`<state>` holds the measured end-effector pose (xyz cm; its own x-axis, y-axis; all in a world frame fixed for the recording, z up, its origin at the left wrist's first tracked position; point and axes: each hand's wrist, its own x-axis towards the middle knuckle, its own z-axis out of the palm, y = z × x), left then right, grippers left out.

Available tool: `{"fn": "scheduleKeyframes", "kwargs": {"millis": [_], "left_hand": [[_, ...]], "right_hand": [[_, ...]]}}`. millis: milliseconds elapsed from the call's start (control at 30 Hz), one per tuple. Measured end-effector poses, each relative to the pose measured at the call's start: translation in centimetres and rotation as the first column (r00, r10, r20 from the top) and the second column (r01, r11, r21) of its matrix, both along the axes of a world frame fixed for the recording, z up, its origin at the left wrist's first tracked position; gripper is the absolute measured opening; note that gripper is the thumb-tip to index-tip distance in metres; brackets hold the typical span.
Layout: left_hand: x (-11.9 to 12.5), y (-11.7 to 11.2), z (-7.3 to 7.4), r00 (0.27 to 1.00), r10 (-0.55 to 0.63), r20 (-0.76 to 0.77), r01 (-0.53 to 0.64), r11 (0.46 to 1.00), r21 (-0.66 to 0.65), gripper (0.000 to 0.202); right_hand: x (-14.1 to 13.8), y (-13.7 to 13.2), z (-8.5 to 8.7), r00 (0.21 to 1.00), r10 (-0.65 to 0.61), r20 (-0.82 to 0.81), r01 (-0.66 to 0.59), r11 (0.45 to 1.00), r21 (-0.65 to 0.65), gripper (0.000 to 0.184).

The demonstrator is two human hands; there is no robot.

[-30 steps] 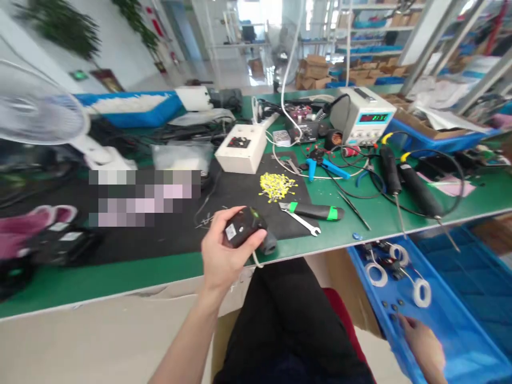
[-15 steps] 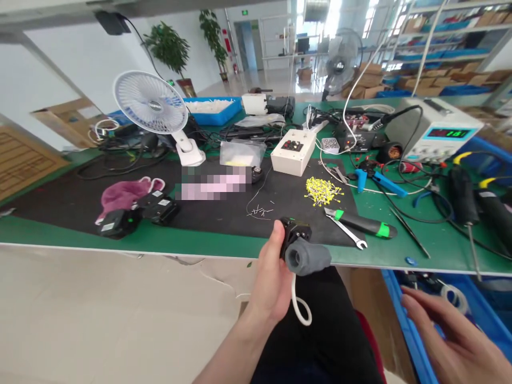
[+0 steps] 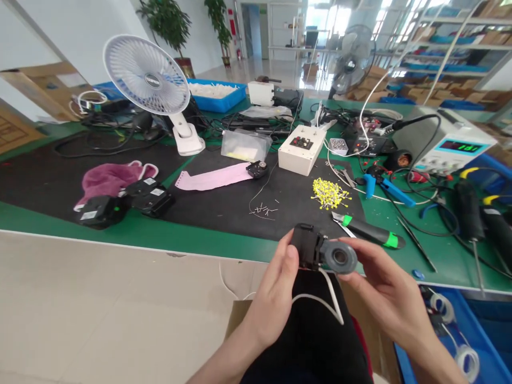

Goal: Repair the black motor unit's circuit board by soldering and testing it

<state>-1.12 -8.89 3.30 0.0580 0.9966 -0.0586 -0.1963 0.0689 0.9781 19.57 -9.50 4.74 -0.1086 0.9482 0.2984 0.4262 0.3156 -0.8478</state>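
My left hand [image 3: 274, 290] is closed on a small black housing [image 3: 306, 246], thumb along its near side, just off the bench's front edge. From the housing's right side sticks out a grey cylindrical piece [image 3: 347, 259] with a round hole in its end. My right hand [image 3: 394, 290] pinches that grey piece from the right, forefinger above and thumb below. A white cable [image 3: 334, 298] hangs from the housing in a loop over my lap. Past the hands, a utility knife [image 3: 370, 230] lies over a partly hidden wrench [image 3: 347, 228].
A pile of yellow-tipped pins [image 3: 328, 193] lies on the black mat [image 3: 208, 213]. Behind it stands a cream switch box [image 3: 302, 150]. Left are a pink strap [image 3: 216, 177], black modules [image 3: 150, 196] and a white fan [image 3: 148, 74]. A blue bin [image 3: 452, 341] sits low right.
My right hand has come in from the lower right and taken hold of the grey piece. The held part has turned, so its hole now faces me more to the right. The view has shifted.
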Motion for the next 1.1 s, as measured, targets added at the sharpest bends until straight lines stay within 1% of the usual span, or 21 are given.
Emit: {"fn": "scheduleKeyframes", "kwargs": {"millis": [67, 100, 133, 167, 233, 267, 300, 333, 400, 500, 600, 667, 700, 733, 767, 800, 833, 900, 1000, 1067, 1100], "left_hand": [[-0.9, 0.2, -0.1, 0.992, -0.113, -0.059, 0.114, 0.993, 0.003, 0.051], [-1.3, 0.4, -0.3, 0.982, -0.161, -0.098, 0.165, 0.986, 0.031, 0.058], [-1.6, 0.8, -0.6, 0.972, -0.182, -0.150, 0.195, 0.977, 0.082, 0.070], [-1.9, 1.3, -1.0, 0.960, -0.176, -0.216, 0.210, 0.967, 0.145, 0.088], [-2.4, 2.5, -1.7, 0.918, -0.102, -0.384, 0.220, 0.935, 0.278, 0.123], [-2.5, 3.3, -2.0, 0.883, -0.056, -0.466, 0.232, 0.915, 0.330, 0.132], [-2.7, 4.1, -2.1, 0.844, -0.023, -0.535, 0.256, 0.895, 0.366, 0.132], [-2.8, 4.8, -2.1, 0.808, -0.008, -0.589, 0.289, 0.877, 0.383, 0.127], [-2.8, 6.2, -1.8, 0.753, -0.023, -0.658, 0.359, 0.852, 0.382, 0.114], [-2.4, 7.8, -1.3, 0.715, -0.040, -0.698, 0.413, 0.829, 0.376, 0.104], [-1.9, 8.8, -1.5, 0.695, -0.010, -0.719, 0.396, 0.840, 0.371, 0.084], [-1.9, 9.2, -1.8, 0.688, 0.002, -0.725, 0.371, 0.859, 0.354, 0.078], [-1.9, 9.3, -2.0, 0.684, 0.004, -0.730, 0.360, 0.868, 0.342, 0.079], [-2.0, 9.4, -2.1, 0.676, 0.005, -0.736, 0.353, 0.875, 0.331, 0.080], [-2.1, 9.4, -2.2, 0.668, 0.005, -0.744, 0.352, 0.879, 0.322, 0.080], [-2.2, 9.5, -2.2, 0.658, 0.002, -0.753, 0.358, 0.879, 0.315, 0.080], [-2.3, 9.6, -2.2, 0.649, -0.001, -0.761, 0.371, 0.874, 0.314, 0.077], [-2.3, 9.7, -2.3, 0.634, -0.002, -0.774, 0.401, 0.856, 0.327, 0.071], [-2.2, 10.0, -2.8, 0.612, 0.032, -0.790, 0.415, 0.837, 0.356, 0.067], [-2.1, 10.4, -3.6, 0.597, 0.069, -0.799, 0.422, 0.820, 0.386, 0.070], [-2.0, 10.6, -4.0, 0.591, 0.086, -0.802, 0.424, 0.813, 0.399, 0.071]], "right_hand": [[0.2, 0.1, -0.2, 0.998, 0.007, -0.056, -0.008, 1.000, -0.019, 0.040], [0.3, 0.2, -0.3, 0.998, 0.012, -0.059, -0.012, 1.000, -0.015, 0.040], [0.3, 0.4, -0.2, 0.999, 0.017, -0.043, -0.017, 1.000, -0.007, 0.041], [0.3, 0.6, -0.1, 1.000, 0.024, -0.009, -0.024, 1.000, 0.004, 0.041], [0.4, 1.2, 0.4, 0.996, 0.042, 0.081, -0.044, 0.999, 0.022, 0.041], [0.4, 1.6, 0.7, 0.991, 0.049, 0.123, -0.052, 0.998, 0.025, 0.040], [0.5, 2.1, 1.0, 0.986, 0.057, 0.156, -0.061, 0.998, 0.022, 0.039], [0.5, 2.6, 1.3, 0.981, 0.060, 0.182, -0.064, 0.998, 0.017, 0.039], [0.2, 4.0, 1.9, 0.971, 0.074, 0.229, -0.078, 0.997, 0.008, 0.037], [-0.6, 6.0, 2.0, 0.953, 0.151, 0.261, -0.151, 0.988, -0.020, 0.036], [-1.0, 7.5, 1.6, 0.959, 0.172, 0.225, -0.159, 0.984, -0.074, 0.039], [-0.4, 7.8, 1.4, 0.978, 0.111, 0.175, -0.095, 0.991, -0.094, 0.042], [0.4, 7.8, 1.5, 0.988, 0.055, 0.143, -0.043, 0.995, -0.089, 0.041], [1.5, 7.8, 1.7, 0.993, -0.026, 0.114, 0.034, 0.997, -0.071, 0.040], [2.9, 7.7, 2.0, 0.987, -0.135, 0.089, 0.139, 0.989, -0.043, 0.038], [4.6, 7.6, 2.2, 0.964, -0.257, 0.071, 0.258, 0.966, -0.005, 0.037], [6.5, 7.5, 2.5, 0.923, -0.380, 0.062, 0.378, 0.925, 0.037, 0.035], [10.9, 7.2, 2.8, 0.820, -0.570, 0.053, 0.564, 0.820, 0.100, 0.035], [18.0, 6.4, 2.8, 0.659, -0.751, 0.032, 0.740, 0.656, 0.147, 0.035], [22.4, 5.6, 2.6, 0.558, -0.829, 0.042, 0.813, 0.556, 0.171, 0.036], [24.4, 5.2, 2.5, 0.515, -0.855, 0.060, 0.838, 0.517, 0.176, 0.037]]}}
